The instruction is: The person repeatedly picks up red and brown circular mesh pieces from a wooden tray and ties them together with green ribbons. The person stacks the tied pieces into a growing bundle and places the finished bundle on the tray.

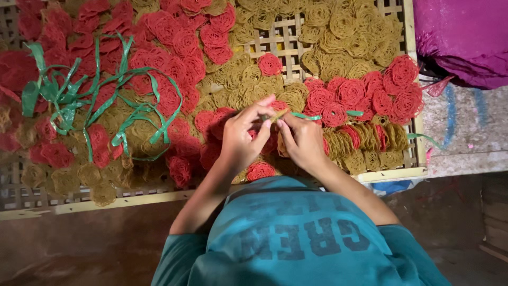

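A woven bamboo tray (394, 173) lies flat before me on a brownish floor, its lattice showing through wherever the load thins out. It is heaped with round, lacy noodle-like discs: red discs (169, 50) crowd the upper left and a cluster at the right, while yellow-brown discs (338, 26) fill the top right and the middle. A tangle of green plastic strips (79, 98) sprawls over the left part of the heap. Beyond the tray's right edge sits a purple sack (465, 37), on a pale mat (465, 122) streaked with blue.

My teal shirt fills the bottom of the view, and both arms reach forward over the tray's near edge. My left hand (241, 140) is curled, thumb and forefinger pinched together on a small yellow-brown bundle (275, 115) held just above the discs. My right hand (304, 140) meets it from the other side, fingers closed on the same bundle, touching the left fingertips. A green strip (307, 116) runs out from the pinch toward the right, lying across the red discs there. Near my right wrist, a row of stacked discs (370, 139) stands on edge, red and yellow-brown together.
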